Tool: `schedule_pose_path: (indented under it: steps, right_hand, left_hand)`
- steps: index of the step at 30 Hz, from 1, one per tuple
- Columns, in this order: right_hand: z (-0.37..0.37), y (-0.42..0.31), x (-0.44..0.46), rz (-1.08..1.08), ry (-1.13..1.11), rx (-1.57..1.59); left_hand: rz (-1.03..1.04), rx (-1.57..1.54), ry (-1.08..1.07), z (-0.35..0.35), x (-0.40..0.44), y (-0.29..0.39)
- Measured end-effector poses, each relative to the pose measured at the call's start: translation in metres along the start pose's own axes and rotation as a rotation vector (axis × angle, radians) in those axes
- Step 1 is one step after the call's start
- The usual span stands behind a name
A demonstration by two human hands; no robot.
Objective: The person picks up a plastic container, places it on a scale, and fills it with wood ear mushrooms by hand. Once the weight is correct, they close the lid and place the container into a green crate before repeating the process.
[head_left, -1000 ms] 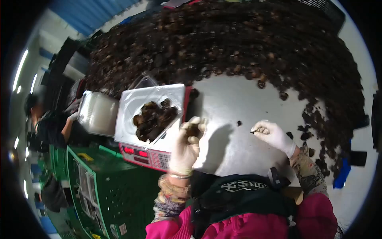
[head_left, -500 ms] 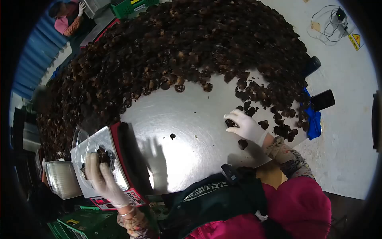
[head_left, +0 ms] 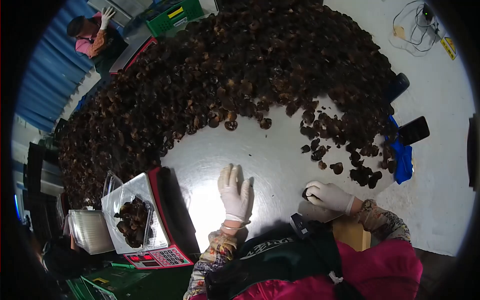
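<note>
My left hand (head_left: 234,196), in a white glove, rests on the metal table (head_left: 210,145) with its fingers stretched out. Nothing shows in it. To the right, my right hand (head_left: 330,196), also gloved, is closed on a dark mushroom piece (head_left: 305,194) near the table's front edge. On the red and silver scale (head_left: 161,215) at the left, an open clear plastic box (head_left: 150,227) holds dark mushroom pieces (head_left: 133,220). A large heap of dark mushroom pieces (head_left: 210,75) spreads along the back and left of the table.
Stacked clear containers (head_left: 91,231) stand left of the scale. Green crates (head_left: 120,282) are below it. A black phone (head_left: 414,131) and blue cloth (head_left: 402,160) lie at the right. A person (head_left: 97,40) is behind the heap at the upper left, near a green crate (head_left: 175,17).
My left hand has moved right from the box on the scale to the tabletop. My right hand has moved toward the front edge. The small piece on the middle of the table no longer shows.
</note>
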State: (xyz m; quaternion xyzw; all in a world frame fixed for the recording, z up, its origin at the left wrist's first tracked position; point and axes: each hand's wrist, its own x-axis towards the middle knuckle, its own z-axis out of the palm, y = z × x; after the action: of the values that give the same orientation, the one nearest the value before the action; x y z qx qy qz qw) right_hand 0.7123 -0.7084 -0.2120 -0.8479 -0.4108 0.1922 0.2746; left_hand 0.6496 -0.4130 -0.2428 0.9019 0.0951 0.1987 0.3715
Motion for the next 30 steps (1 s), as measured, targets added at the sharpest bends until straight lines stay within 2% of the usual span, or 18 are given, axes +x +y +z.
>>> schedule_pose_path:
  steps: [2, 4, 5, 7, 8, 10, 12, 16, 18, 20, 21, 23, 24, 26, 27, 28, 29, 30]
  right_hand:
    - [0.002, 0.004, 0.009, -0.005, 0.064, 0.038]
    - [0.001, 0.010, 0.028, 0.096, 0.139, 0.375]
    - [-0.002, 0.013, 0.043, 0.067, 0.210, 0.695]
    - [-0.032, 0.002, 0.087, 0.370, 0.184, 0.854]
    - [-0.039, 0.003, 0.111, 0.360, 0.256, 0.837]
    - [-0.046, 0.015, 0.156, 0.352, 0.314, 0.791]
    - [-0.044, 0.029, 0.194, 0.416, 0.258, 0.734]
    - [-0.057, 0.038, 0.218, 0.391, 0.105, 0.612]
    - [-0.069, 0.043, 0.209, 0.354, 0.125, 0.888]
    - [-0.090, 0.040, 0.194, 0.427, 0.103, 1.017]
    - [-0.092, 0.049, 0.187, 0.399, 0.117, 1.142]
    - [-0.099, 0.048, 0.168, 0.361, 0.132, 1.320]
    - [-0.099, 0.043, 0.161, 0.369, 0.145, 1.323]
    - [-0.096, 0.025, 0.146, 0.342, 0.215, 1.316]
    - [-0.097, 0.001, 0.139, 0.350, 0.198, 1.126]
    - [-0.089, -0.014, 0.133, 0.367, 0.138, 1.099]
    - [-0.062, -0.017, 0.132, 0.195, 0.190, 0.782]
    - [-0.046, -0.024, 0.130, -0.081, 0.204, 0.463]
  left_hand:
    - [0.082, -0.145, -0.114, 0.012, 0.009, 0.009]
    - [0.023, -0.570, -0.278, 0.018, 0.012, 0.017]
    - [0.134, -0.354, -0.327, 0.013, 0.015, 0.016]
    - [0.194, -0.201, -0.284, 0.014, 0.023, 0.011]
    - [0.249, -0.051, -0.238, 0.014, 0.027, 0.007]
    - [0.183, 0.086, -0.268, 0.015, 0.037, -0.001]
    - [0.166, 0.307, -0.243, 0.024, 0.047, -0.005]
    - [0.129, 0.331, -0.299, 0.051, 0.069, 0.003]
    - [0.240, 0.233, -0.290, 0.068, 0.074, 0.015]
    - [0.422, -0.028, -0.430, 0.081, 0.070, 0.030]
    - [0.424, -0.034, -0.433, 0.084, 0.065, 0.037]
    - [0.218, -0.787, -0.926, 0.086, 0.053, 0.050]
    - [0.222, -0.791, -0.939, 0.084, 0.046, 0.051]
    - [-0.476, -1.264, -0.756, 0.076, 0.035, 0.051]
    - [-0.603, -1.422, -0.691, 0.063, 0.042, 0.057]
    - [-0.668, -1.609, -0.656, 0.056, 0.041, 0.050]
    - [-0.787, -1.717, -0.633, 0.045, 0.044, 0.048]
    - [-0.932, -1.761, -0.577, 0.039, 0.042, 0.041]
